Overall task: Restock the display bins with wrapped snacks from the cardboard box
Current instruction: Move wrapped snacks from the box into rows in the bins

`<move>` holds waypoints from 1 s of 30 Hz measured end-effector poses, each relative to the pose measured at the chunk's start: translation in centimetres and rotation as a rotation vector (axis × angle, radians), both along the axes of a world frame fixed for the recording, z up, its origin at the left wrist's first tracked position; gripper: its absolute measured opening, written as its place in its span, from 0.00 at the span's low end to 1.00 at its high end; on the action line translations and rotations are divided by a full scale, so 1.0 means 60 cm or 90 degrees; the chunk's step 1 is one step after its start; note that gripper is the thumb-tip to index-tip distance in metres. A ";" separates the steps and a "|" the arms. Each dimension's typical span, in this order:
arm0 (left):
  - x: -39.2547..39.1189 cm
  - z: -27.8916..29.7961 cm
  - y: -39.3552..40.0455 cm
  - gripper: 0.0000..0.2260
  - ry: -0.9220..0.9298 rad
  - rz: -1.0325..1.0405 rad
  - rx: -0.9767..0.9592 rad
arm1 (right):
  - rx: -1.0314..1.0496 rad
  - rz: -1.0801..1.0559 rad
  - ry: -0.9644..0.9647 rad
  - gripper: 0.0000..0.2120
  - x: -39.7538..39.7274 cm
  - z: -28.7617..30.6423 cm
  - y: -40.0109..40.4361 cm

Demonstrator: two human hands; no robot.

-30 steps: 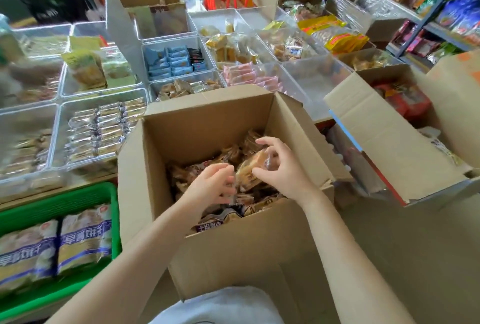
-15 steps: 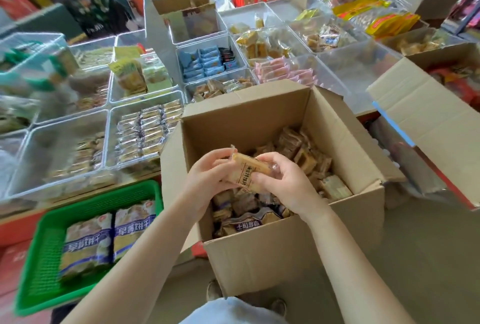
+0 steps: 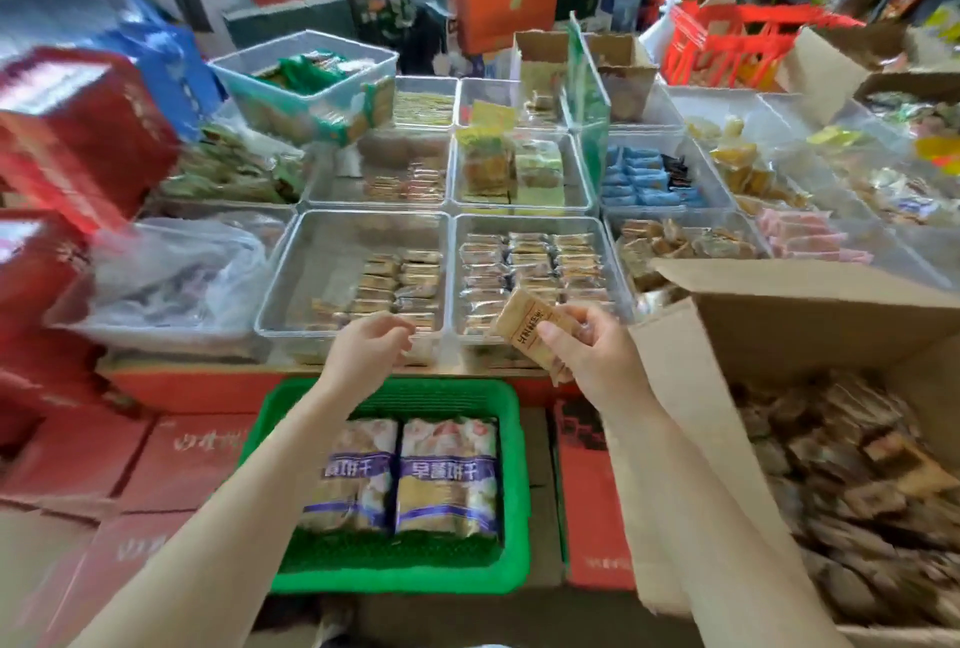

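Observation:
My right hand (image 3: 592, 359) grips a stack of tan wrapped snacks (image 3: 530, 322) just in front of a clear display bin (image 3: 613, 252) filled with rows of similar wrapped snacks. My left hand (image 3: 366, 351) hovers with loosely curled fingers and holds nothing, at the front edge of the half-filled clear bin (image 3: 291, 284) to the left. The open cardboard box (image 3: 691, 413) stands at the right, with many brown wrapped snacks (image 3: 852, 481) inside.
A green basket (image 3: 511, 491) with two large biscuit packs sits below the hands. Red cartons (image 3: 78, 455) stack up at the left. More clear bins of assorted snacks fill the counter behind. A red crate (image 3: 727, 44) stands at the back right.
Both hands have come out of the cardboard box and moved left to the display bins. The left hand let go of the snacks, which the right hand now holds alone.

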State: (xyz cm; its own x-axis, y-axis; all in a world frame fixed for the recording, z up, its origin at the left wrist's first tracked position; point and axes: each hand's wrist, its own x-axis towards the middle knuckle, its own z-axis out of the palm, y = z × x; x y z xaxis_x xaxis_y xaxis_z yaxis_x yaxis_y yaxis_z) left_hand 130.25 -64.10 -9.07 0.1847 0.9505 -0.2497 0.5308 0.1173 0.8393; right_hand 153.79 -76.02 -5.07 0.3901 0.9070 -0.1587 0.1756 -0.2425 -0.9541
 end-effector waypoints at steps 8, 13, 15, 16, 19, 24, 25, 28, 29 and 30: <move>-0.291 -0.127 0.225 0.16 0.255 -0.043 0.118 | -0.168 0.075 -0.061 0.09 -0.296 -0.103 0.298; -0.335 -0.185 0.287 0.37 0.340 -0.208 0.097 | -0.198 0.069 -0.137 0.09 -0.375 -0.139 0.434; -0.338 -0.206 0.292 0.40 0.417 -0.252 0.115 | -0.220 0.059 -0.178 0.11 -0.389 -0.160 0.485; -0.335 -0.209 0.290 0.41 0.438 -0.260 0.130 | -0.225 0.045 -0.198 0.12 -0.388 -0.166 0.506; -0.338 -0.227 0.292 0.43 0.428 -0.249 0.145 | -0.239 0.021 -0.251 0.16 -0.404 -0.195 0.582; -0.340 -0.236 0.291 0.37 0.426 -0.235 0.192 | -0.281 0.140 -0.401 0.13 -0.417 -0.266 0.651; -0.340 -0.237 0.290 0.35 0.421 -0.233 0.204 | -0.297 0.184 -0.471 0.12 -0.416 -0.278 0.654; -0.338 -0.248 0.288 0.33 0.422 -0.233 0.224 | -0.301 0.323 -0.641 0.10 -0.413 -0.309 0.651; -0.338 -0.251 0.289 0.33 0.427 -0.230 0.230 | -0.289 0.347 -0.678 0.09 -0.415 -0.314 0.649; -0.337 -0.252 0.289 0.33 0.430 -0.226 0.235 | -0.272 0.364 -0.719 0.08 -0.418 -0.318 0.649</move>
